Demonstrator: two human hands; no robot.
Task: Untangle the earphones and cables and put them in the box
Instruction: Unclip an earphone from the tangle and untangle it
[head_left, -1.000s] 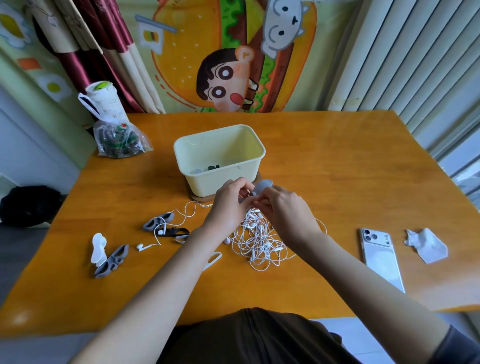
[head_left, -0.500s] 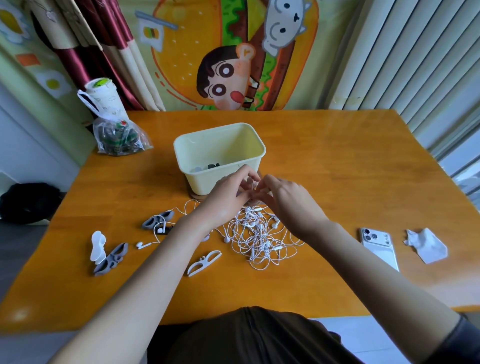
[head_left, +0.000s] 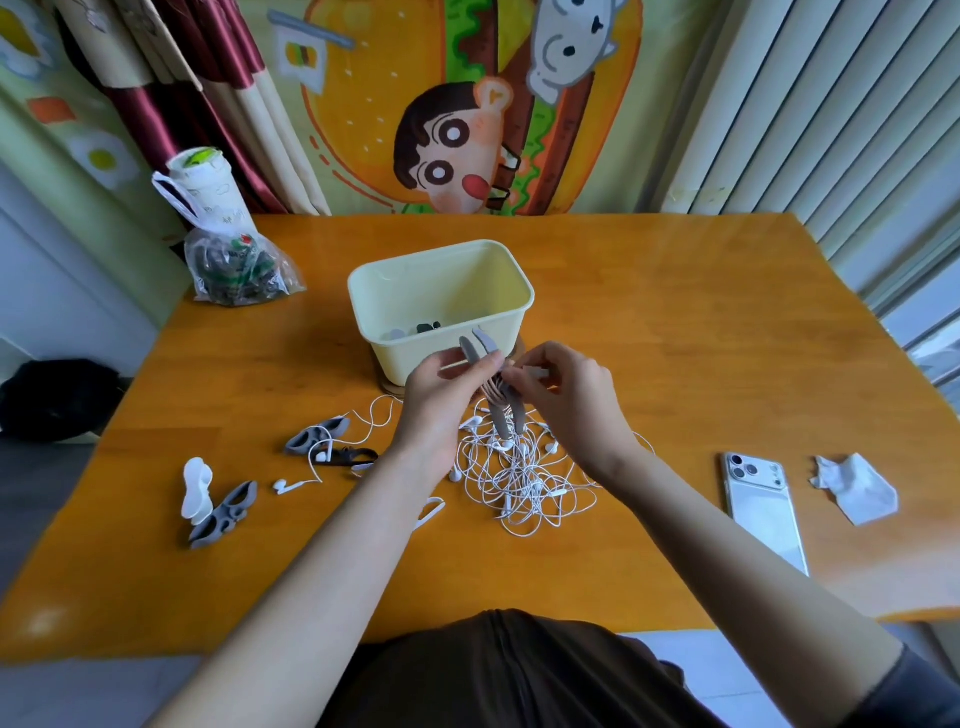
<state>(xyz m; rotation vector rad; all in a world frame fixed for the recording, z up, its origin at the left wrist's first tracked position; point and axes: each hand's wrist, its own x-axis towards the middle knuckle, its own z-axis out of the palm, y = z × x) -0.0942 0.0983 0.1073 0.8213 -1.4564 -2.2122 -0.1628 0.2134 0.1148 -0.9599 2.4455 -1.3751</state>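
Observation:
A pale yellow box (head_left: 511, 283) stands mid-table with a few small dark items inside. In front of it lies a tangled heap of white earphones (head_left: 519, 478). My left hand (head_left: 441, 400) grips a grey cable winder clip (head_left: 485, 351) held upright above the heap, with white cable wound round its middle. My right hand (head_left: 569, 395) pinches a white plug and the cable right beside the clip. One loose earbud (head_left: 285, 486) trails to the left on its cord.
More grey, black and white winder clips (head_left: 317, 439) (head_left: 223, 514) (head_left: 196, 488) lie at left. A white phone (head_left: 763, 506) and a crumpled tissue (head_left: 854, 488) lie at right. A plastic bag (head_left: 234, 270) sits at the back left of the wooden table (head_left: 701, 338).
Both hands lifted from the heap; the grey clip now stands upright in my left hand with cable wound on it, and my right hand holds the plug end.

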